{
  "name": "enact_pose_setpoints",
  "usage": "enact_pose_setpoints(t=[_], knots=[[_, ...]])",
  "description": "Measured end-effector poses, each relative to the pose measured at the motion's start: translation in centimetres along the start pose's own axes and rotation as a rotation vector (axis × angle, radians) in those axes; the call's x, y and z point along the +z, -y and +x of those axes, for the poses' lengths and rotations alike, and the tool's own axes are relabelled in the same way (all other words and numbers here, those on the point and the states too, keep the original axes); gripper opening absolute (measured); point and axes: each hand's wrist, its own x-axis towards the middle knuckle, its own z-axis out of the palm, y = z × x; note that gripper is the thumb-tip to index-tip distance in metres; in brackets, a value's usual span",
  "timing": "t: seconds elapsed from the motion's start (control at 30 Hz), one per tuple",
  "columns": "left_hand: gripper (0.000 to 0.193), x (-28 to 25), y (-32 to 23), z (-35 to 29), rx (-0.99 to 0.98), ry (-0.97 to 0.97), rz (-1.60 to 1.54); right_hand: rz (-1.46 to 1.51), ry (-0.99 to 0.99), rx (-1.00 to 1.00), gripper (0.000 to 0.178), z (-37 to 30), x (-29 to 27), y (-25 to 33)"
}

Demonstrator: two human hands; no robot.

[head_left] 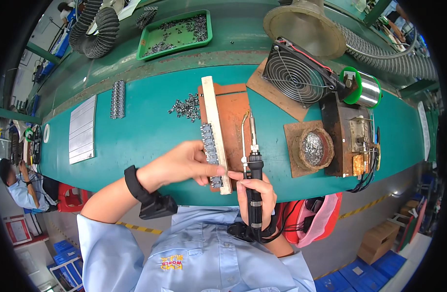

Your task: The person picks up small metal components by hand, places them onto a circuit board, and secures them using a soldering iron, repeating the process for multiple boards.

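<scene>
My left hand [182, 163] is closed around the near part of a pale wooden strip [213, 112], its thumb lying across the strip. Along the strip's left side runs a row of small dark electronic components [209, 143], partly covered by my fingers. My right hand [262, 192] grips a black soldering iron [255, 168], whose tip points away from me. A thin brass-coloured tube [243, 136] runs beside the iron, ending near its tip. Beneath the strip lies a reddish-brown board [238, 112]. A heap of loose small components [186, 107] sits left of the strip.
At the right are a crusted pot [328, 153] of silvery bits, a dark box [341, 129], a fan [296, 73] and a solder spool [367, 89]. A green tray [142, 46] stands far back. Leftward lie a metal plate [82, 130] and another component row [117, 100].
</scene>
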Motion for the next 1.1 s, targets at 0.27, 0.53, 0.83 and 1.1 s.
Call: enact_pose_setpoints(t=[0.27,0.53,0.83,1.1], knots=[[0.029,-2.5,-1.9,1.7,-0.036,-0.143,0.05,0.03,-0.06,-0.033,0.027,0.1,0.3,-0.1],[0.025,-3.3,-2.3,1.4,0.032,-0.166,0.132,0.0,0.002,-0.001,0.019,0.4,0.3,0.4],[0.022,-10.4,-1.6,1.9,0.505,-0.593,0.964,-0.031,-0.002,0.062,0.019,-0.3,0.3,0.3],[0.017,-8.7,-3.2,3.8,0.614,-0.453,0.936,-0.05,-0.01,0.114,0.02,-0.8,0.6,0.4]])
